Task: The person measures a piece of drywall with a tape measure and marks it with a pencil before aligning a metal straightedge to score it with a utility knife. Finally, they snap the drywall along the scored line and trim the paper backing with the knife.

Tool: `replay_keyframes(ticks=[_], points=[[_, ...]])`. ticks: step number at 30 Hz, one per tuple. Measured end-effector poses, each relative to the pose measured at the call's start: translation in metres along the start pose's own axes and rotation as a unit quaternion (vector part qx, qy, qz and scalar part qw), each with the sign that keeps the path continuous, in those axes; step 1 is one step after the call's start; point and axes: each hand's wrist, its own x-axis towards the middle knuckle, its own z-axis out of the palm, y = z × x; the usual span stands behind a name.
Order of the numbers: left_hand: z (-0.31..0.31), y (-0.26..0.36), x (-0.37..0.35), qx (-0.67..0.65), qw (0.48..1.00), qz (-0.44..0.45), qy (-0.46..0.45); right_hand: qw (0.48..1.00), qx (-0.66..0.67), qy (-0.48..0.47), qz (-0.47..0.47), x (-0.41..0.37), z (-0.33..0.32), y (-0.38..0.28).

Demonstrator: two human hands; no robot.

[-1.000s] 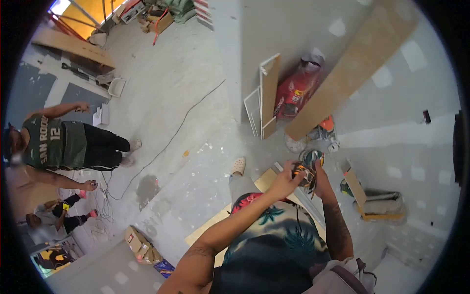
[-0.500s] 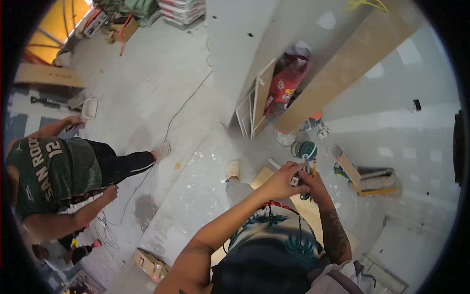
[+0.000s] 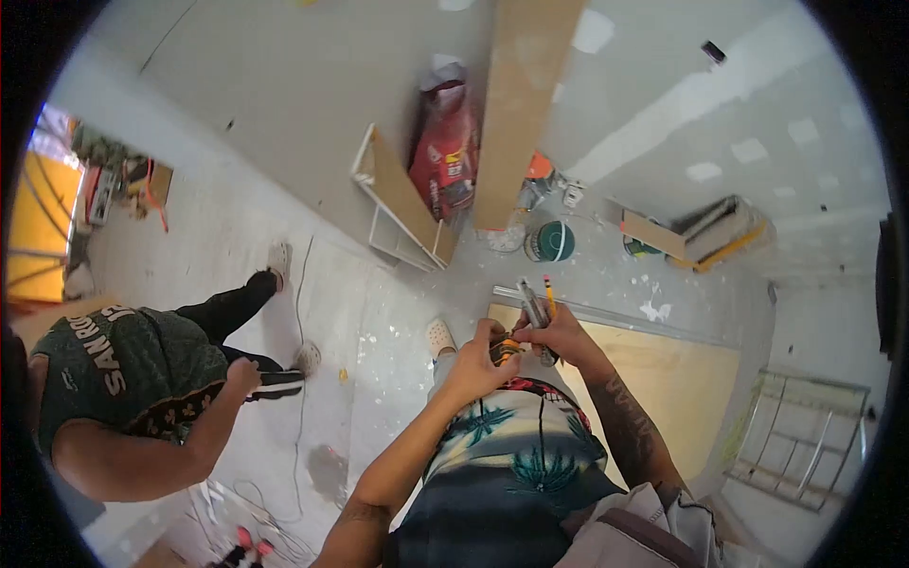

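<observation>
Centre frame: clenching orange-black tool (image 3: 505, 351) in left hand (image 3: 481, 360); pinching pencil (image 3: 548, 287) and grey metal tool (image 3: 531, 303) in right hand (image 3: 561, 333) (light, rigid, probably slippery; gripping mid-shaft looking safest).

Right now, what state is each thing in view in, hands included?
Left hand: closed on the orange-black tool.
Right hand: closed on the grey tool and the pencil, both pointing away from the body.
Long board: leaning on the wall.
Red bag: standing against the wall.
Plywood sheet: flat on the floor.
Cable: slack on the floor.
</observation>
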Motion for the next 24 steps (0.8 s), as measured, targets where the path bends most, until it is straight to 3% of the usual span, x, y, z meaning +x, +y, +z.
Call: replay_keyframes(ticks=[2, 5, 7, 9, 11, 12, 13, 14, 16, 18, 24], points=[[-0.006, 0.002, 0.0, 0.026, 0.999, 0.021, -0.015, 0.997, 0.072, -0.008, -0.036, -0.004, -0.004, -0.001], [-0.031, 0.007, 0.001, 0.058, 0.992, -0.049, -0.097, 0.993, 0.112, -0.01, -0.029, -0.007, -0.034, -0.002], [-0.048, -0.039, -0.006, 0.066, 0.993, 0.016, -0.093, 0.984, 0.173, -0.019, -0.043, -0.014, -0.087, -0.002], [-0.087, -0.09, -0.027, 0.125, 0.981, -0.069, -0.129, 0.946, 0.316, -0.026, -0.072, -0.023, -0.145, 0.003], [-0.136, -0.096, -0.055, 0.057, 0.957, -0.208, -0.194, 0.937, 0.309, 0.064, -0.146, -0.028, -0.2, 0.014], [-0.159, -0.096, -0.07, 0.085, 0.94, -0.259, -0.206, 0.913, 0.379, 0.032, -0.149, -0.039, -0.225, 0.011], [-0.184, -0.131, -0.084, 0.223, 0.939, -0.16, -0.208, 0.906, 0.393, -0.011, -0.158, -0.042, -0.259, 0.018], [-0.206, -0.12, -0.098, 0.151, 0.913, -0.326, -0.196, 0.901, 0.403, 0.009, -0.163, -0.045, -0.277, 0.036], [-0.271, -0.153, -0.138, 0.253, 0.901, -0.307, -0.17, 0.917, 0.389, 0.017, -0.082, -0.048, -0.302, 0.085], [-0.3, -0.111, -0.167, 0.307, 0.908, -0.261, -0.111, 0.905, 0.421, -0.019, -0.053, -0.038, -0.303, 0.143], [-0.349, -0.046, -0.223, 0.462, 0.855, -0.219, -0.085, 0.804, 0.593, 0.025, 0.009, -0.01, -0.275, 0.251]])
